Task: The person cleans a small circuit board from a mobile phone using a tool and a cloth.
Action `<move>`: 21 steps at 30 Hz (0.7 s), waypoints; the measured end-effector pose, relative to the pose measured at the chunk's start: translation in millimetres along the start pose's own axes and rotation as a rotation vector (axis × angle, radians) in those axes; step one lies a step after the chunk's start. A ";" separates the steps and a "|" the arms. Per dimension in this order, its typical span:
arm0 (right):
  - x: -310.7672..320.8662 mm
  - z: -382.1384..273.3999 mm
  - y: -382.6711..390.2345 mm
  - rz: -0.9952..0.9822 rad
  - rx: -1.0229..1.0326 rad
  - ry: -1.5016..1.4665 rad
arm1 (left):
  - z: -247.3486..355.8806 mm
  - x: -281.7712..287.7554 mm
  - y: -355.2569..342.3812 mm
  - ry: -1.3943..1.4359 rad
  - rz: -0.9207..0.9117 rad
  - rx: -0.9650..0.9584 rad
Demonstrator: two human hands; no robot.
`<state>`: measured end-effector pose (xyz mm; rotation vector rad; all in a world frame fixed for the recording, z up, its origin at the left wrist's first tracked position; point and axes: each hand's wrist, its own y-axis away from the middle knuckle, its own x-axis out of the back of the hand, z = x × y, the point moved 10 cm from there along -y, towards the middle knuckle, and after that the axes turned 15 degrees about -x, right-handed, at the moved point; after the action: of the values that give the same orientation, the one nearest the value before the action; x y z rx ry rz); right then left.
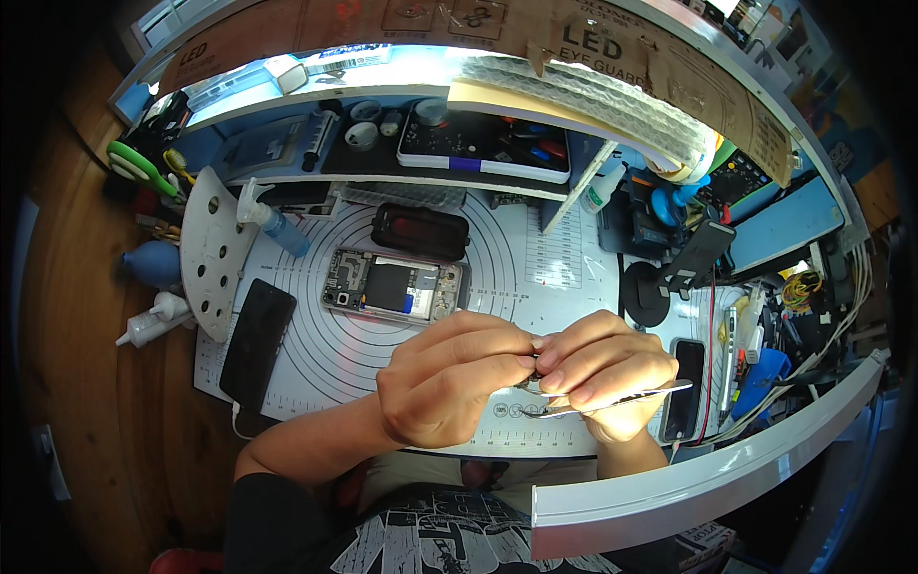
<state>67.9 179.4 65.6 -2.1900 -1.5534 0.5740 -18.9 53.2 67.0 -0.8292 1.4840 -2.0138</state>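
Observation:
My left hand [445, 381] and my right hand [612, 368] meet over the front of the desk mat, fingertips nearly touching. Between them they pinch a small dark part [532, 379], mostly hidden by the fingers, so its kind cannot be made out. A pair of metal tweezers [631, 395] lies across my right hand, tucked under its fingers with the tips toward the left. Just beyond my left hand rests an opened phone [387, 287], its black battery and inner boards exposed. Behind that phone is a black oblong case [421, 232].
A dark phone [258, 344] on a cable and a blue spray bottle [282, 228] are at left. To the right stand a black phone stand [684, 268] and another phone [683, 387]. A shelf [382, 177] spans the back; a white curved bar [708, 493] crosses the front right.

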 end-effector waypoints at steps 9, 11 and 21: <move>0.4 0.8 -0.8 -0.009 -0.013 -0.034 | 0.1 -0.1 -0.2 0.006 -0.001 -0.006; -0.1 -1.4 -0.4 0.014 -0.014 -0.008 | 0.5 -0.2 -0.4 0.009 0.000 -0.011; 2.2 3.2 -0.2 0.018 -0.032 -0.068 | -0.5 0.3 -0.2 0.007 -0.002 -0.002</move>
<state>66.7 181.7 62.8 -2.2317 -1.5893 0.6391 -19.5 53.4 67.1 -0.8255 1.4895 -2.0197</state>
